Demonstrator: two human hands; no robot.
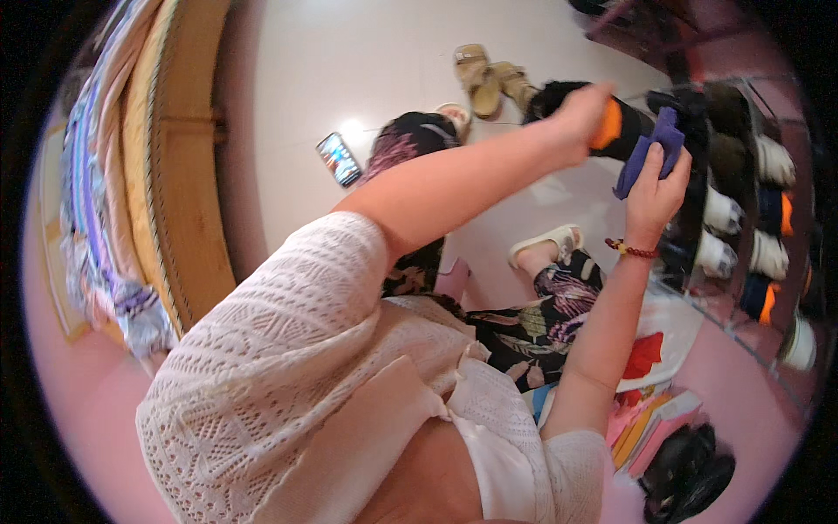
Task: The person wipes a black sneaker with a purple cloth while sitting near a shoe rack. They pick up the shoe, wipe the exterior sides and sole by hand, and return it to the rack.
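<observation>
My left hand (580,124) is closed around a black shoe (632,138) with an orange patch, held out in front of me to the right. Part of the shoe is hidden behind that hand, and its far end is blurred. In my right hand (656,199) is a folded purple cloth (667,140), pinched between thumb and fingers. The cloth is right beside the shoe, overlapping its edge in this view; whether they touch I cannot tell. A dark red bead bracelet (632,250) circles my right wrist.
A rack (738,323) with several pairs of shoes stands close on the right. Brown slippers (473,72) and a lit phone (338,159) lie on the tiled floor. A wooden bed frame (194,166) runs along the left. Black shoes (679,463) and coloured packets (642,430) sit lower right.
</observation>
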